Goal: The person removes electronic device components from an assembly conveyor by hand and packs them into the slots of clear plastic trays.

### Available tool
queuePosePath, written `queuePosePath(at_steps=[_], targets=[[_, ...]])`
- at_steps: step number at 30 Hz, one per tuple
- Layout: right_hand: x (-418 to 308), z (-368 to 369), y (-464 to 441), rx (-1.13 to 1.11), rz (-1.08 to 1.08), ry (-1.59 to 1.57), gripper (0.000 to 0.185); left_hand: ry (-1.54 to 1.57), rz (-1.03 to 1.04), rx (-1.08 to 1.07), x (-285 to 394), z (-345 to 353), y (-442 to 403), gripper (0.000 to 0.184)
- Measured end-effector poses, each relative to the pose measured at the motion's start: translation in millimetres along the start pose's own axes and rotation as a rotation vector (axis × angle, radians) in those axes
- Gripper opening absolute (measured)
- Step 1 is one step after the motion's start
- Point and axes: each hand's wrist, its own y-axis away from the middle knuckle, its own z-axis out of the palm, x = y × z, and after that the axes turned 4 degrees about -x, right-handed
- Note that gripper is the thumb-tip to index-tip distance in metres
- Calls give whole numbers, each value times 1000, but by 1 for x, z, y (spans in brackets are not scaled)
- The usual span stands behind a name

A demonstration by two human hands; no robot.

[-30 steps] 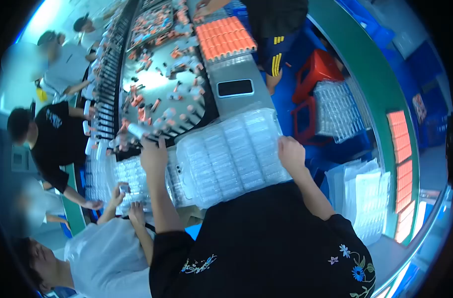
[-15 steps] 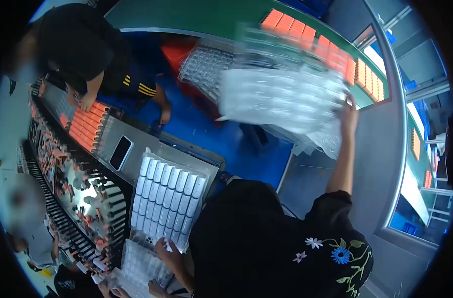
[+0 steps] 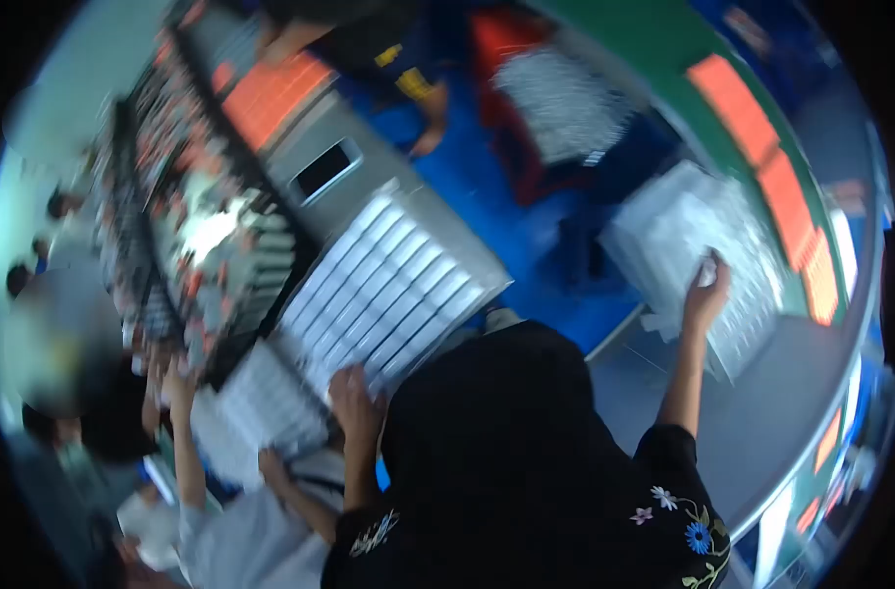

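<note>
Newly lowered: clear tray [image 3: 671, 224], by right hand [image 3: 707, 290]; filled tray [image 3: 388, 285] uncovered, left hand [image 3: 357, 404] at edge; both grips unclear.

Left hand [image 3: 358, 401] and right hand [image 3: 706, 293] apart

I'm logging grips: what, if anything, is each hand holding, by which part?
Too blurred to tell: left hand at filled tray, right hand over clear plastic trays.

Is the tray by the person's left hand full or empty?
Full, it seems: white pieces line the tray in rows, though blurred.
</note>
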Motion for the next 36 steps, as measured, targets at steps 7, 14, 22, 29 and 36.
queuePosePath(at_steps=[7,14,22,29,36], targets=[[-294,100,103,-944,-1083,-493,43,516,-311,28,-5,-122,-16,73],[-316,109,102,-1039,-1384,-192,41,526,-242,602,-19,-191,-87,53],[-334,112,92,-1117,-1451,-67,54,261,-164,664,-32,-204,-139,52],[-386,86,52,-1308,-1001,-339,73,-8,-448,476,-60,-185,-220,49],[-533,117,13,-718,-1462,-446,42,118,-695,457,-66,-167,-183,56]])
